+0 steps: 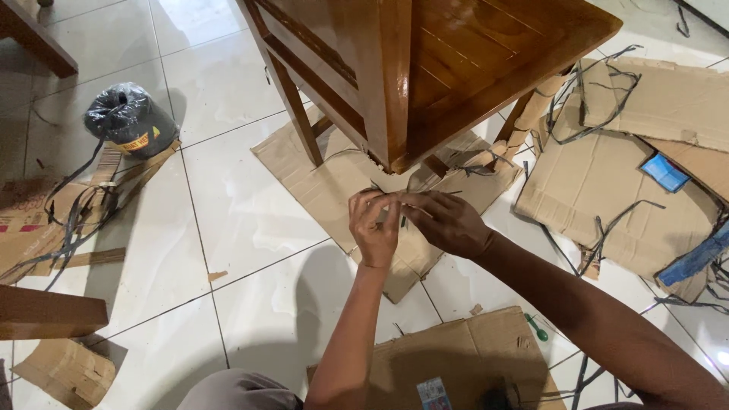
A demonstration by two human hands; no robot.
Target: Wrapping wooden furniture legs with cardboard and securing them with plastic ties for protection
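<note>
Just below the corner of the glossy brown wooden table [425, 68], the left hand [374, 228] and right hand [444, 222] meet fingertip to fingertip, both pinching a thin dark plastic strap [406, 199]. Flat brown cardboard sheet [326, 182] lies under the table's legs, and a black plastic-wrapped roll [129, 118] sits well left of the table.

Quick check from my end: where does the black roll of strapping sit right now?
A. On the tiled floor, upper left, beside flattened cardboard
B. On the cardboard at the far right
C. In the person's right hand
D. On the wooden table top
A: the black roll stands on the tiled floor at upper left, next to flattened cardboard, away from both the left hand and the right hand.
</note>
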